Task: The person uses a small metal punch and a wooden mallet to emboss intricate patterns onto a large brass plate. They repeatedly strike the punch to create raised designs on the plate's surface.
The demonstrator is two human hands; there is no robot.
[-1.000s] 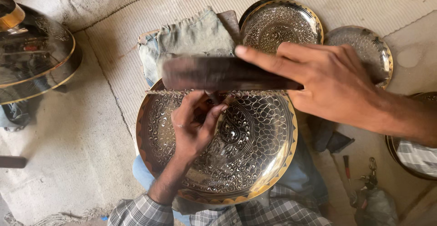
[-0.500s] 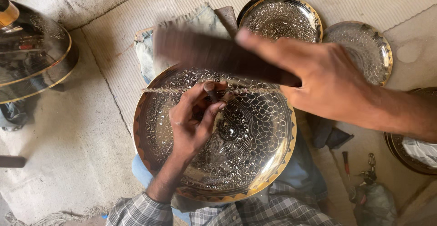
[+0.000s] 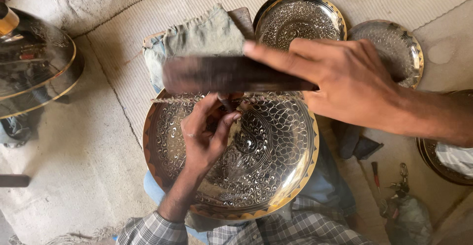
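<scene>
I see large engraved tray (image 3: pixel 256 176) resting on lap, centre of view. Left hand (image 3: pixel 204 136) on tray, fingers pinching small tool (image 3: pixel 225 102) near top rim. Right hand (image 3: pixel 345 85) above tray, fingers wrapped tight around dark wooden block (image 3: pixel 231 75), index extended along it. Block blurred. Folded cloth (image 3: pixel 202 35) behind tray. Two smaller plates (image 3: pixel 300 16) beyond.

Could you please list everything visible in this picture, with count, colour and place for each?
large engraved plate: one, silver with gold rim, centre, on the lap
wooden block: one, dark brown, blurred, above the large plate
smaller plates: two, silver, top right
folded cloth: one, grey-green, top centre
glossy tray: one, dark with gold rim, far left
partial plate: one, right edge
small tools: few, floor, lower right
left hand: on the large plate, fingers pinching a small tool
right hand: gripping the wooden block
</scene>
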